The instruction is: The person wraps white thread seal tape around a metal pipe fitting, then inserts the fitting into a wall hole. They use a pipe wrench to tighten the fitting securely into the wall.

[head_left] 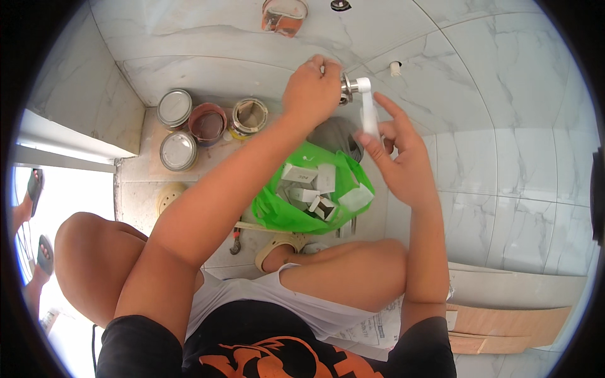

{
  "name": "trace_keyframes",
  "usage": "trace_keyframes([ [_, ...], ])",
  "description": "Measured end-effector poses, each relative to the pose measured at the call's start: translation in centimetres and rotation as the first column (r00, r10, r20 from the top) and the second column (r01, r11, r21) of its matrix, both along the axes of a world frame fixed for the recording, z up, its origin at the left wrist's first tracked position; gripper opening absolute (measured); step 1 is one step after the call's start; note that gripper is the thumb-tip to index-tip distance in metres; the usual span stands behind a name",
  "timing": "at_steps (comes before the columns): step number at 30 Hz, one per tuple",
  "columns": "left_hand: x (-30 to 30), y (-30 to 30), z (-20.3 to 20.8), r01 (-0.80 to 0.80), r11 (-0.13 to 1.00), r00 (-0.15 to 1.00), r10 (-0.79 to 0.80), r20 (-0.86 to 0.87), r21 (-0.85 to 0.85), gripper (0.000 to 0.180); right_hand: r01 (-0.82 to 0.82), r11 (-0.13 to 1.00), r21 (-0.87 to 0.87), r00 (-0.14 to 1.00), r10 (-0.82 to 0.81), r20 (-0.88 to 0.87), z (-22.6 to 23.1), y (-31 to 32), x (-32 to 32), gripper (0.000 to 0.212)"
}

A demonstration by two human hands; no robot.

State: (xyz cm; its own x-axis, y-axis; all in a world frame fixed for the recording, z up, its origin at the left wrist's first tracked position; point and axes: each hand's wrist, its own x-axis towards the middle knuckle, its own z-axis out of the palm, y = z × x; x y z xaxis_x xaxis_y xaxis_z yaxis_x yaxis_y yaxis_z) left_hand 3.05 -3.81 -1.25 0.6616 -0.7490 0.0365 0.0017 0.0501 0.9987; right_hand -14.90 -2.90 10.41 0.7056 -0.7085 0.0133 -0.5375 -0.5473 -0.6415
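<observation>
- Right beside the left hand (312, 91) there's a metal valve (345, 89), and that hand's got its fingers curled closed around it.
- Just right of the valve, the right hand (403, 151) is half open, index finger poking up, thumb against white tape (369, 114) that runs down from the valve's white end. Can't tell how firmly it's gripped.
- Below both hands, a green bag (272, 213) with small white boxes (305, 194) in it.
- Off left of the left hand, some cans (175, 108) bunched up.
- Under the left forearm, a wrench (236, 243).
</observation>
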Motion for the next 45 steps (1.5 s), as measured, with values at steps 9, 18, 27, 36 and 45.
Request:
trace_keyframes([
  [9, -2.6, 2.7, 0.2, 0.099, 0.994, 0.753, -0.049, 0.656, -0.04, 0.021, 0.039, 0.971, 0.237, 0.887, -0.143, 0.44, 2.5, 0.0, 0.9, 0.059],
  [18, -4.4, 3.5, 2.1, 0.174, 0.918, 0.918, -0.02, 0.397, -0.357, 0.017, 0.323, 0.862, 0.39, 0.899, -0.409, 0.158, 0.2, -3.3, -0.7, 0.051],
  [27, -2.5, 2.2, 2.7, -0.045, 0.984, 0.985, 0.072, 0.154, -0.171, 0.02, 0.19, 0.884, 0.427, 0.914, -0.318, 0.253, 0.6, -0.4, 0.6, 0.052],
  [36, -2.6, 1.9, 1.2, -0.073, 0.994, 0.785, 0.111, 0.609, -0.086, 0.018, 0.168, 0.899, 0.404, 0.924, -0.287, 0.254, 2.0, 1.0, 0.9, 0.046],
  [45, -2.8, 1.9, 1.0, -0.042, 0.991, 0.662, 0.121, 0.74, -0.124, 0.016, 0.338, 0.839, 0.426, 0.806, -0.492, 0.328, 1.7, 0.0, 0.8, 0.037],
])
